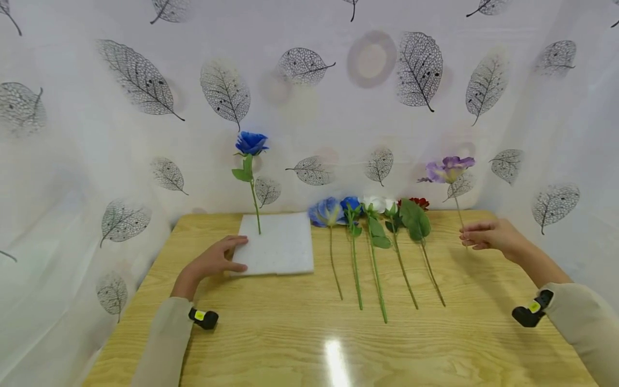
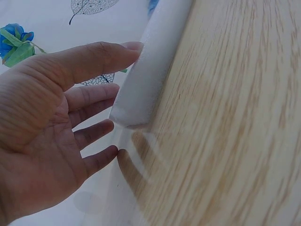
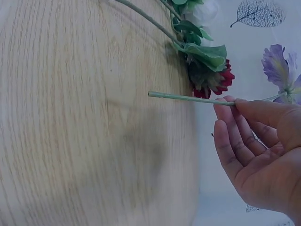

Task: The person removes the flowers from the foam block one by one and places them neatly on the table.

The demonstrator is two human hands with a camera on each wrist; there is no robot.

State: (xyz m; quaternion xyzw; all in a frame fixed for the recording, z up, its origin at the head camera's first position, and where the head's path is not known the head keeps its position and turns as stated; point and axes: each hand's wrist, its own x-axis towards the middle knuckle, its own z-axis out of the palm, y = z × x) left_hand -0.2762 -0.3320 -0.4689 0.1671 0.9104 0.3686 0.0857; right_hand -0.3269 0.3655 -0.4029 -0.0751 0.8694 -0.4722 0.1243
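A blue rose (image 1: 251,144) with green leaves stands nearly upright, its stem's lower end in a white foam block (image 1: 278,244). My left hand (image 1: 217,260) is at the block's left side, fingers and thumb spread apart and fairly straight, the tips touching its edge. In the left wrist view the thumb lies along the top edge of the foam (image 2: 150,70). My right hand (image 1: 488,236) pinches the thin stem of a purple flower (image 1: 450,169) between thumb and fingers, blossom upward. The stem's cut end (image 3: 157,95) sticks out past the fingertips, above the table.
Several long-stemmed flowers lie side by side between the hands: a pale blue one (image 1: 329,211), a darker blue one (image 1: 351,204), white ones (image 1: 373,204) and a red one (image 1: 422,203). They rest on the wooden table (image 1: 271,333). A leaf-printed curtain (image 1: 319,118) hangs behind.
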